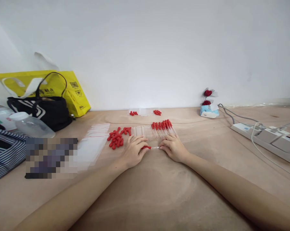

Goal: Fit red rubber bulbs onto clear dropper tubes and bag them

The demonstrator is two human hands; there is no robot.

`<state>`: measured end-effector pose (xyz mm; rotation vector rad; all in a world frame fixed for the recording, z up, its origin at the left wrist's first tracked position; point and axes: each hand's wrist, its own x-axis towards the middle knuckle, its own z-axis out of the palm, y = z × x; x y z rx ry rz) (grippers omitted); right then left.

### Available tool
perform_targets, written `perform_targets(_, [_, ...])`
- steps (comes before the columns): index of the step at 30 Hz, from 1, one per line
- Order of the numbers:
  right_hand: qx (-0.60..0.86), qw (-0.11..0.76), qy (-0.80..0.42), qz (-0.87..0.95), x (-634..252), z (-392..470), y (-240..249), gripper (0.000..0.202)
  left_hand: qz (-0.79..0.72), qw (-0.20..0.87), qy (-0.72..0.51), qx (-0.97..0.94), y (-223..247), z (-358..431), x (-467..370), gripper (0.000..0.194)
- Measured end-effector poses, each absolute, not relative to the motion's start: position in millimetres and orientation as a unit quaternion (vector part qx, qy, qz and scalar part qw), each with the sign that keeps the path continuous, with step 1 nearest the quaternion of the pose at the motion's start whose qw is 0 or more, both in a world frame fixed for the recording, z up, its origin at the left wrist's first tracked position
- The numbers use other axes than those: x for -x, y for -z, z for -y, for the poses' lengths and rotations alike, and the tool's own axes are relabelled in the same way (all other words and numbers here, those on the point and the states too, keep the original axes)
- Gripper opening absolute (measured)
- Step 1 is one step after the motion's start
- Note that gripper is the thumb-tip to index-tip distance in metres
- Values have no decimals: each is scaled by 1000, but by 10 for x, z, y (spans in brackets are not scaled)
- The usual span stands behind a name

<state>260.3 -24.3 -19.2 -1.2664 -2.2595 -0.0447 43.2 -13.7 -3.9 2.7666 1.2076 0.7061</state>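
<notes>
In the head view my left hand (pixel 134 150) pinches a red rubber dropper bulb (pixel 146 147). My right hand (pixel 174 148) grips a clear dropper tube (pixel 155 148), whose left end meets the bulb's mouth; how deep it sits inside cannot be made out. Just beyond my hands lies a row of bare clear tubes (pixel 142 131). To its right are several droppers with red bulbs on their tubes (pixel 162 125), side by side. Loose red bulbs (pixel 116 138) are heaped left of my left hand.
Clear plastic bags (pixel 93 144) lie at the left, near a plastic bottle (pixel 34 125), a black bag (pixel 42 110) and a yellow bag (pixel 77 96). Bagged droppers (pixel 145 112) rest by the wall. On the right are a tissue pack (pixel 209 111) and a power strip (pixel 267 138) with cables.
</notes>
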Motion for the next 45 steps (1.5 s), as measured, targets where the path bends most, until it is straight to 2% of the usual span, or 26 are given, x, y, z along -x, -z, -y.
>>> perform_targets(8, [480, 300, 22, 824, -2583, 301, 200, 17, -399, 44, -239, -884, 41, 140, -436, 22])
perform_targets(15, [470, 284, 73, 832, -2540, 315, 203, 22, -400, 38, -238, -884, 49, 126, -441, 25])
perform_targets(28, [452, 309, 44, 835, -2479, 351, 174, 22, -401, 24, -244, -883, 55, 129, -442, 23])
perform_targets(45, [374, 381, 24, 845, -2427, 375, 196, 17, -378, 1, -286, -880, 50, 149, -419, 19])
